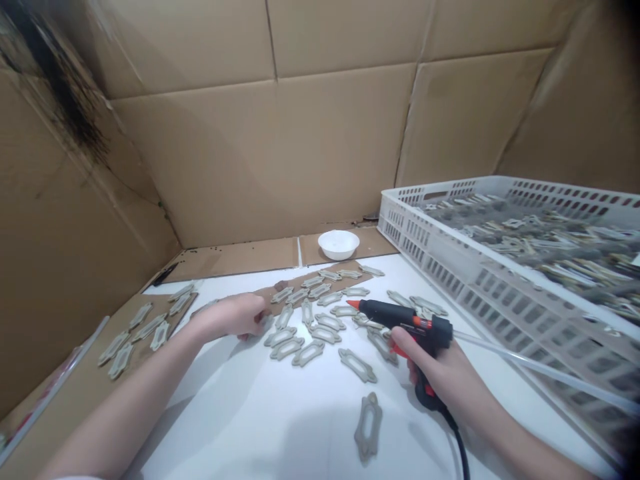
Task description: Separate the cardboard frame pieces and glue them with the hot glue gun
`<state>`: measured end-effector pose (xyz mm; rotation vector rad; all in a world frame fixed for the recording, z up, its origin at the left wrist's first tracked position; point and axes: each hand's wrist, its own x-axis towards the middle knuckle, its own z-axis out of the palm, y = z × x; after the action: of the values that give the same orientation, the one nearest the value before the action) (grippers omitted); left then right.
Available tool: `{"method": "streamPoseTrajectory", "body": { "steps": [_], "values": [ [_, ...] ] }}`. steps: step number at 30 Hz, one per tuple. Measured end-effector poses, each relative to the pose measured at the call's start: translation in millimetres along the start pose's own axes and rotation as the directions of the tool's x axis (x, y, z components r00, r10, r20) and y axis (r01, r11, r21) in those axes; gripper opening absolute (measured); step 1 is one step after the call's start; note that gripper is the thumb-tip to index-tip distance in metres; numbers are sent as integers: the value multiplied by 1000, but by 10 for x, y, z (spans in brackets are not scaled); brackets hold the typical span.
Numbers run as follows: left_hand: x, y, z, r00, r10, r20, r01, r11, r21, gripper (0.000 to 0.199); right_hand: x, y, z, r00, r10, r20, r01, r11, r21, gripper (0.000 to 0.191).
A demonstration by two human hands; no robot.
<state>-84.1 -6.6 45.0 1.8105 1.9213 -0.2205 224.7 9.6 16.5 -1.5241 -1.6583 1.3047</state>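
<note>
My right hand (435, 367) is wrapped round the handle of a black and orange hot glue gun (400, 315), its orange nozzle pointing left over the table. A clear glue stick (540, 371) sticks out of the gun's back. My left hand (245, 315) is closed low over the table, left of the cluster; whatever its fingers hold is hidden. Many small grey frames with elongated openings, such as one frame (357, 365), lie spread between and beyond my hands. Nearest to me lies a single frame (369, 428).
A white perforated crate (450, 267) full of similar pieces stands at the right. A white bowl (339, 245) sits at the back. More frames lie on a cardboard sheet (173, 313) at the left. Cardboard walls (260, 153) enclose the table; a black cord (459, 440) trails from the gun.
</note>
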Motion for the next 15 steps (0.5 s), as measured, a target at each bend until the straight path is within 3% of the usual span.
{"method": "streamPoseTrajectory", "body": {
  "steps": [4, 6, 9, 12, 15],
  "values": [
    [-45, 166, 1, 980, 66, -190, -116, 956, -268, 17, -25, -11, -9, 999, -44, -5, 44, 998, 40, 41],
    [-29, 363, 105, 980, 86, -177, -168, 833, -527, 26, -17, 19, -5, 998, -67, -15, 67, 997, 43, 42],
    [0, 691, 350, 985, 91, -149, -174, 551, -816, 30, -3, 88, 4, 998, -62, -16, 62, 998, -17, 44],
    [-15, 903, 570, 987, 52, -150, -159, 359, -920, 26, -9, 127, 4, 994, -102, -37, 94, 982, -161, 43],
    [-55, 952, 702, 986, 37, -163, -167, 263, -950, 23, -31, 112, 2, 945, -324, -40, 299, 910, -288, 34]
  ]
}}
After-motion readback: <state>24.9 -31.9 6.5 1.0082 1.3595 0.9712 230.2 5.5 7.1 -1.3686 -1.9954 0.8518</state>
